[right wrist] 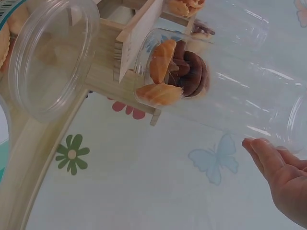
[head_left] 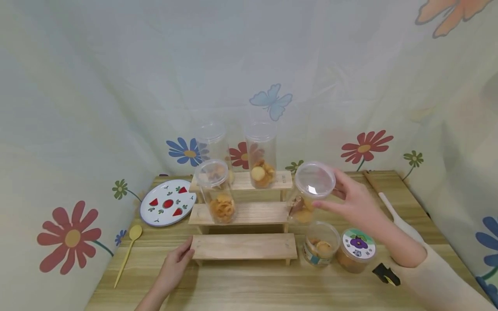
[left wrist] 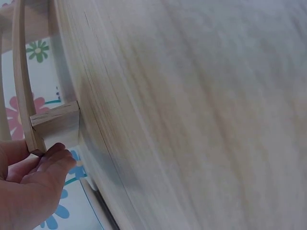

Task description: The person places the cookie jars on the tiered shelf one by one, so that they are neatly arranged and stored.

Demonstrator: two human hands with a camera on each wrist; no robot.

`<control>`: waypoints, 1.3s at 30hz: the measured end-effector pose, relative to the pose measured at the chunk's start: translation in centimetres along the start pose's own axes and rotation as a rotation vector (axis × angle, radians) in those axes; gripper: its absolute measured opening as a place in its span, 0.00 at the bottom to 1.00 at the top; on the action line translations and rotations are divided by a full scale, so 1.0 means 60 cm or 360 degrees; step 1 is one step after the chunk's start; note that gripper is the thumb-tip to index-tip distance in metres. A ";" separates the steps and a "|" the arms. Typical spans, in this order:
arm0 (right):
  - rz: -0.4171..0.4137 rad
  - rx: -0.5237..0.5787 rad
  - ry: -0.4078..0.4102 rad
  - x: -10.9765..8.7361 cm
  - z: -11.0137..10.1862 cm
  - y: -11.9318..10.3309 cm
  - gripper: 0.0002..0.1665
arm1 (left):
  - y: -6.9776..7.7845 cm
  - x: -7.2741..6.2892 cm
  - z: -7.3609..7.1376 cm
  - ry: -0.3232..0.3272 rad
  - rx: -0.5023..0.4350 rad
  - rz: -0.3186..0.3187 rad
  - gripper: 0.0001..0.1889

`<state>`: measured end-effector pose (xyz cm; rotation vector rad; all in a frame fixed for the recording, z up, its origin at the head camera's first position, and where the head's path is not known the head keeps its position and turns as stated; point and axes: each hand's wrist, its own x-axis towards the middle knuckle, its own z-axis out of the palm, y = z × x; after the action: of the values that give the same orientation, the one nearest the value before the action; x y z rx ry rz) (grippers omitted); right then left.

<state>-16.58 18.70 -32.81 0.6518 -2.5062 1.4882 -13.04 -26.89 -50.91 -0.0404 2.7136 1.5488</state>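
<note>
My right hand (head_left: pixel 358 203) holds a tall clear plastic jar (head_left: pixel 301 206) near its lid, at the right end of the stepped wooden shelf. Chocolate-brown and golden cookies (right wrist: pixel 189 72) lie at the bottom of this jar in the right wrist view. At the lowest tier's left end, my left hand (head_left: pixel 175 264) pinches the wooden shelf (head_left: pixel 243 247); its thumb and fingers (left wrist: pixel 53 167) lie around the board's corner in the left wrist view. One lidded jar of ring-shaped cookies (head_left: pixel 222 207) stands on the middle tier. On the top tier is another cookie jar (head_left: pixel 262 172), with a further clear jar (head_left: pixel 210 142) left of it.
An open tub of cookies (head_left: pixel 322 248) and a tub with a flower-printed lid (head_left: pixel 358 248) stand right of the shelf. Nearby lies a black clip (head_left: pixel 386 274). A patterned plate (head_left: pixel 167 214) and yellow spoon (head_left: pixel 128 250) are left; a wooden-handled white utensil (head_left: pixel 393 211) lies far right.
</note>
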 end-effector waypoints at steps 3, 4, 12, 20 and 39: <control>-0.0023 0.0063 -0.0027 0.005 0.010 0.000 0.45 | -0.002 0.001 0.000 -0.0001 0.0003 -0.0018 0.24; -0.0027 0.0081 -0.0034 0.008 0.014 0.000 0.46 | -0.003 0.001 0.000 0.0002 0.0005 -0.0024 0.24; -0.0084 0.0150 -0.0007 0.027 0.044 0.002 0.44 | -0.008 0.003 0.001 0.0012 0.0004 0.0007 0.24; -0.0045 0.0218 -0.0020 0.042 0.064 -0.004 0.44 | -0.010 0.003 0.001 0.0015 -0.0007 0.0050 0.24; -0.0044 0.0334 -0.0054 0.084 0.112 -0.003 0.42 | -0.010 0.000 0.002 0.0001 -0.0057 0.0046 0.23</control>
<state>-20.42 11.35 -34.24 0.7453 -2.3742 1.7599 -13.03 -27.10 -51.46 -0.0020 2.6991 1.6049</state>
